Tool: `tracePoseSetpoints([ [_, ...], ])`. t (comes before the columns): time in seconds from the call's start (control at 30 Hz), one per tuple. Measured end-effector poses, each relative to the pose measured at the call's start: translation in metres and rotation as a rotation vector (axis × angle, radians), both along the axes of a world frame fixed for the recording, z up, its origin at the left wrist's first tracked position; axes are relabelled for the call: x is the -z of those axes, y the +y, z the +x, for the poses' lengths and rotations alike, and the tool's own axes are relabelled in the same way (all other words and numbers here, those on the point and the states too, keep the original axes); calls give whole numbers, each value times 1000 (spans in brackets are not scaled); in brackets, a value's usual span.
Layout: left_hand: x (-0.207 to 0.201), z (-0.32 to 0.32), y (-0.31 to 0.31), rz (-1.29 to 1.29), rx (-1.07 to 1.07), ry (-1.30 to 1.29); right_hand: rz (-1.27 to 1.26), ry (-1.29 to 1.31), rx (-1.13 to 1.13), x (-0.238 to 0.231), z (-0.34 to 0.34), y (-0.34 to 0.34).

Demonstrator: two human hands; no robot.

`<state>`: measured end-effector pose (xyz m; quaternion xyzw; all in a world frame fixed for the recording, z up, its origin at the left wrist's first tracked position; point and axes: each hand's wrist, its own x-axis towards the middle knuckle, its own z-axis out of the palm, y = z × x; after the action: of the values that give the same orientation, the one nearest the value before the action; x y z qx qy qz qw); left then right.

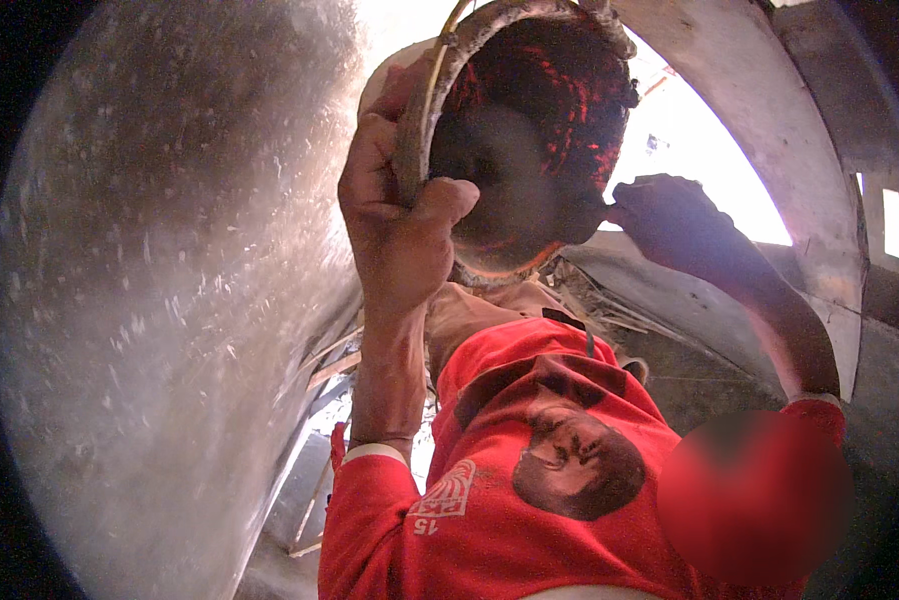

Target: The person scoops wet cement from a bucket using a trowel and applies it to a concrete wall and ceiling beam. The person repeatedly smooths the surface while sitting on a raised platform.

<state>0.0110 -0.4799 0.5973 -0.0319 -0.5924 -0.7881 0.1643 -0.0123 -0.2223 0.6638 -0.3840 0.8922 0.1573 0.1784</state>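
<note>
A deep round vessel [524,110] is held up in front of me, its mouth toward me. Its inside is dark, with red specks of light on the far wall. A thick, rough hoop [456,62] runs round the mouth, and a thin yellowish strand [433,85] follows it at the left. My left hand [404,200] grips the left side of the rim, thumb over the edge and fingers behind. At the lower right of the vessel, my right hand [669,215] is closed; a small dark bit shows at its fingertips, too small to name.
A large, curved grey surface [169,300] with pale flecks fills the left side. Another pale curved panel [769,120] arches over the right, with bright light behind. Sticks or wooden strips [334,370] lie below my left forearm. Darker grey surfaces [709,400] stand at the lower right.
</note>
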Motion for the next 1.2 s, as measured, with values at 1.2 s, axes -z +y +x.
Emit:
tracePoseSetpoints([
  [1.2,20,3,-29,119,-194,-272,-455,80,519,-60,-2,60],
])
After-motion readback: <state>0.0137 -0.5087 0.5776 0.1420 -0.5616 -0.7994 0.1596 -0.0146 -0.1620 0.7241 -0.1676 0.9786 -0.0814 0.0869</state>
